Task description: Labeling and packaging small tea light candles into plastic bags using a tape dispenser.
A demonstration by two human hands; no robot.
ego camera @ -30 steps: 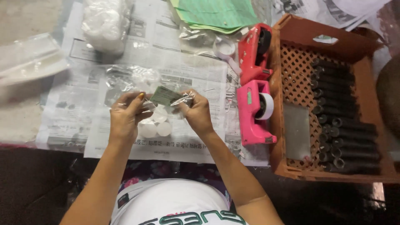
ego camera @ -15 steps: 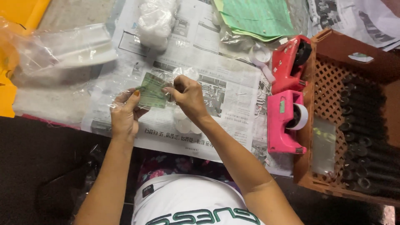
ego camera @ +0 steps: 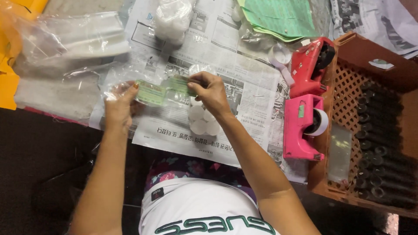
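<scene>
My left hand (ego camera: pixel 118 105) pinches one end of a small clear plastic bag (ego camera: pixel 161 93) that has a green paper label (ego camera: pixel 150 92) inside it. My right hand (ego camera: pixel 210 92) grips the bag's other end, by a second green patch (ego camera: pixel 179 84). The bag is stretched flat between both hands, above the newspaper (ego camera: pixel 226 65). Three white round discs (ego camera: pixel 203 121) lie on the newspaper just under my right hand.
A pink tape dispenser (ego camera: pixel 302 127) and a red one (ego camera: pixel 310 65) sit to the right. A brown plastic crate (ego camera: pixel 370 126) holds several black tubes (ego camera: pixel 383 143). Green sheets (ego camera: pixel 278 17), a bag of white discs (ego camera: pixel 172 17) and clear bags (ego camera: pixel 74 41) lie behind.
The bag with the green label has been pulled out wider between my hands. My left hand has moved left, away from the right one. The view has shifted, so the table things sit further right.
</scene>
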